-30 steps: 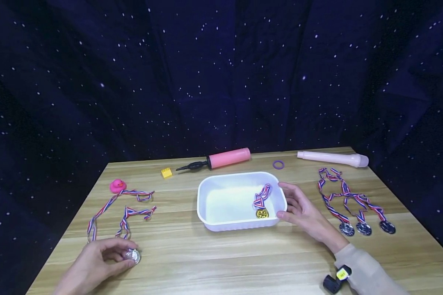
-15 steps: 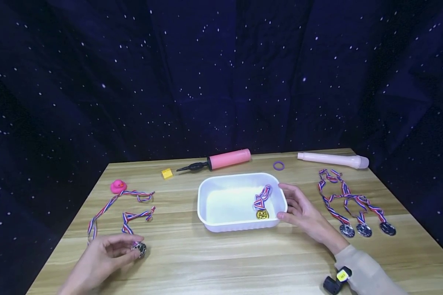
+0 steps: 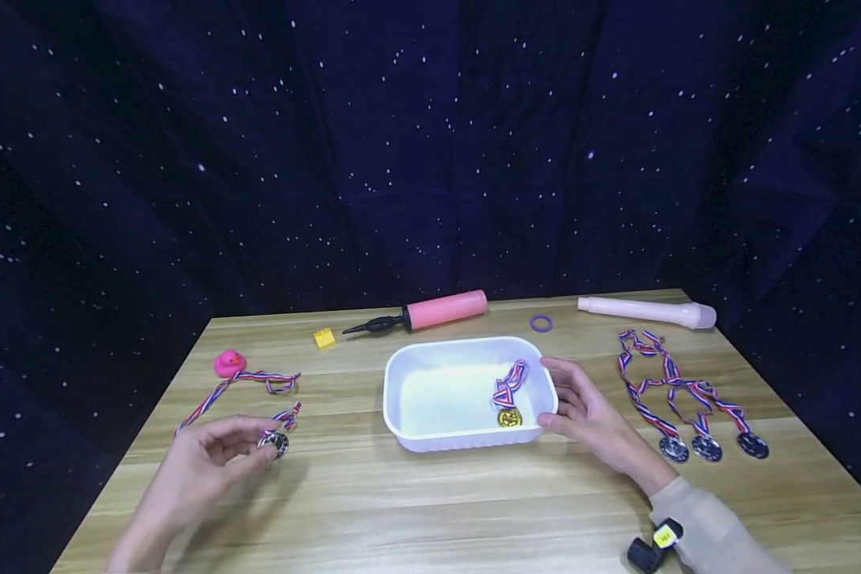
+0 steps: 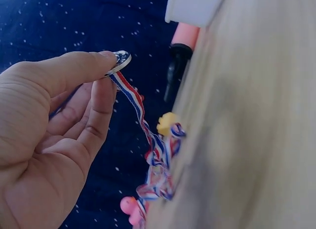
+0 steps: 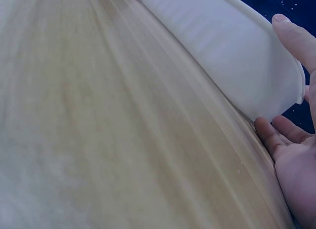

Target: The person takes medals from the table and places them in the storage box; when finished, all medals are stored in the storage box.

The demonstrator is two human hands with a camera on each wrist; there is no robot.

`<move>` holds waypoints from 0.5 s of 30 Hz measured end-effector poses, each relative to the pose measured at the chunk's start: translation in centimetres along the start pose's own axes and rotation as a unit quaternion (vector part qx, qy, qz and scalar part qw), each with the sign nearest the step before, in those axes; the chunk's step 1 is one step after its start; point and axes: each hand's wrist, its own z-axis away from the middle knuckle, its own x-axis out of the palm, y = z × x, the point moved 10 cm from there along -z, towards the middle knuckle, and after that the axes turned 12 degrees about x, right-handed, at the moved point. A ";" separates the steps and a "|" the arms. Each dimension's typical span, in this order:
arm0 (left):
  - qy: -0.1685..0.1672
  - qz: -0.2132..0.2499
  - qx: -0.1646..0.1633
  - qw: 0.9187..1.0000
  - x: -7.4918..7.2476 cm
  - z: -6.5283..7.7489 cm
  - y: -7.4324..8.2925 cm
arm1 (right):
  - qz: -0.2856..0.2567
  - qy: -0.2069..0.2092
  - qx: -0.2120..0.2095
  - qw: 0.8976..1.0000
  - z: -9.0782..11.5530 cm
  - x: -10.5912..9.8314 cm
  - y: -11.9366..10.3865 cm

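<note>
My left hand (image 3: 204, 470) pinches a silver medal (image 3: 274, 443) between thumb and fingertips. From the medal, a red, white and blue ribbon (image 4: 132, 95) slants down toward the table in the left wrist view. Another such ribbon (image 3: 208, 401) runs from beside a pink rubber duck (image 3: 229, 363); the fingers hide its near end. At the middle stands a white plastic basin (image 3: 430, 438), with a gold medal (image 3: 509, 417) and its ribbon lying in the right side. My right hand (image 3: 591, 418) holds the basin's right end, thumb at the near corner and fingers along the side.
Three silver medals (image 3: 706, 448) with tangled ribbons lie at the right. Along the back are a yellow toy brick (image 3: 324, 338), a pink balloon pump (image 3: 446, 309), a purple ring (image 3: 541, 322) and a pale pink light stick (image 3: 638, 309). A dark starry curtain (image 3: 430, 159) hangs behind.
My left hand has lifted the silver medal and moved it away from the table's near edge, its ribbon drawn along. The right hand and the basin stay where they were.
</note>
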 end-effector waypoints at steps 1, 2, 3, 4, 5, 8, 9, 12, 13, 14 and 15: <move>-0.002 0.002 0.001 1.000 0.0 -0.4 0.2 | -0.001 0.000 0.000 1.000 0.0 0.0 0.0; -0.004 0.004 0.001 1.000 0.0 -0.7 0.4 | 0.000 0.000 -0.001 1.000 0.0 0.0 0.0; -0.005 0.001 0.001 1.000 0.0 -1.1 0.6 | 0.000 0.000 -0.001 1.000 0.0 0.0 0.0; -0.005 -0.002 0.001 1.000 -0.1 -1.5 0.8 | -0.001 0.000 0.000 1.000 0.0 0.0 0.1; -0.005 -0.004 0.001 1.000 -0.1 -2.0 1.1 | -0.001 0.000 0.000 1.000 0.0 0.0 0.1; 0.001 -0.010 0.004 1.000 -0.2 -3.4 1.8 | -0.001 -0.001 0.003 1.000 0.0 0.0 0.1; 0.003 -0.013 0.009 1.000 -0.3 -3.9 2.1 | -0.001 -0.001 0.004 1.000 0.0 0.0 0.1; 0.014 -0.007 0.026 1.000 -0.4 -5.7 3.1 | -0.001 0.000 0.005 1.000 0.0 0.0 0.2; 0.018 -0.006 0.031 0.999 -0.4 -6.2 3.4 | -0.001 -0.001 0.004 1.000 0.0 0.0 0.2; 0.021 -0.004 0.038 0.999 -0.5 -6.8 3.8 | -0.001 -0.001 0.003 1.000 0.0 0.0 0.1; 0.022 -0.002 0.039 0.999 -0.5 -7.4 4.0 | -0.001 -0.001 0.003 1.000 0.0 0.0 0.1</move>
